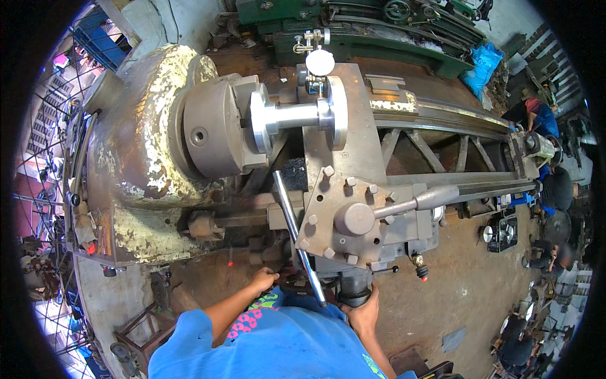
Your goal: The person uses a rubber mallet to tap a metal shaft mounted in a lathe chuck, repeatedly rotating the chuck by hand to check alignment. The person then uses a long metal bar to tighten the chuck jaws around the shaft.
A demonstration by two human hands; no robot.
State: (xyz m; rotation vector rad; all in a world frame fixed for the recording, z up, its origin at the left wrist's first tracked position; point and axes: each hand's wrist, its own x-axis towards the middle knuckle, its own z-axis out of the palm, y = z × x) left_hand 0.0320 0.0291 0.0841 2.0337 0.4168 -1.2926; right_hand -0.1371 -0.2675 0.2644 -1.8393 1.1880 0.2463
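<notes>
I stand at a worn metal lathe. Its chuck (218, 129) grips a shiny flanged steel shaft (293, 118). A dial gauge with a white face (320, 62) sits above the shaft's far flange. The square tool post (344, 218) with a long grey lever (416, 202) lies below it. My left hand (263, 278) reaches under the carriage and rests on a dark part there; its grip is partly hidden. My right hand (364, 309) is wrapped around a dark round handle (353, 289) at the carriage's lower front. A slim steel rod (297, 234) slants down between my hands.
The lathe bed (454, 136) runs to the right. A second green lathe (379, 31) stands behind. A blue bag (483, 66) lies at the upper right. Other people (543, 120) sit or work at the right edge. A rusty metal frame (136, 328) stands low on the left.
</notes>
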